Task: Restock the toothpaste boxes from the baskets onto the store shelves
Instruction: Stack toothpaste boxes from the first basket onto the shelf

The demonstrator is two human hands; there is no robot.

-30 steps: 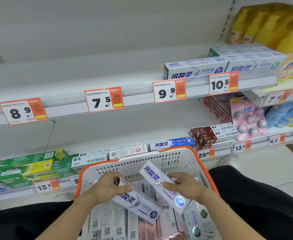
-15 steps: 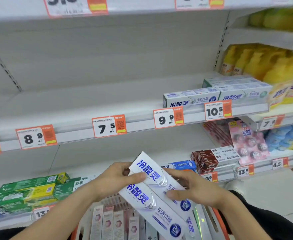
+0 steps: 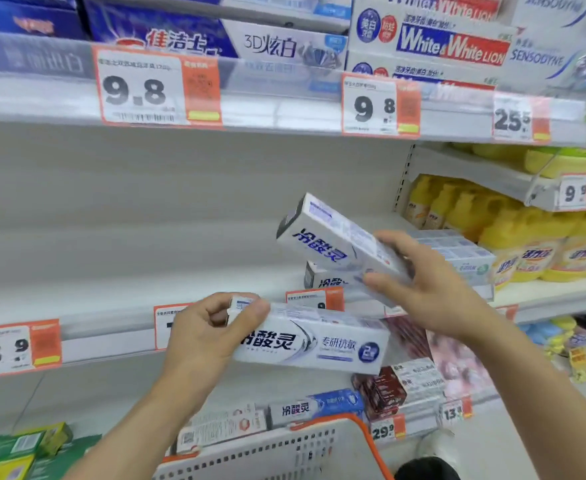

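My left hand (image 3: pixel 203 332) grips the left end of a white toothpaste box with blue lettering (image 3: pixel 314 342), held level in front of the middle shelf's price rail. My right hand (image 3: pixel 430 284) holds a second white box (image 3: pixel 333 242) tilted up to the left, above a matching box lying on the middle shelf (image 3: pixel 324 280). More pale boxes (image 3: pixel 458 251) lie on that shelf behind my right hand. The white basket with an orange rim (image 3: pixel 284 448) sits low in front of me; its contents are out of sight.
The middle shelf (image 3: pixel 129 268) stretches bare to the left. The top shelf (image 3: pixel 284 112) carries blue and white toothpaste cartons. Yellow bottles (image 3: pixel 541 237) fill the bay to the right. Green boxes (image 3: pixel 14 448) and other toothpaste boxes (image 3: pixel 316 407) sit on the lower shelf.
Both hands rose from the basket to the middle shelf. The two boxes, held together before, are apart now: the right one is raised toward the shelf, the left one turned level.
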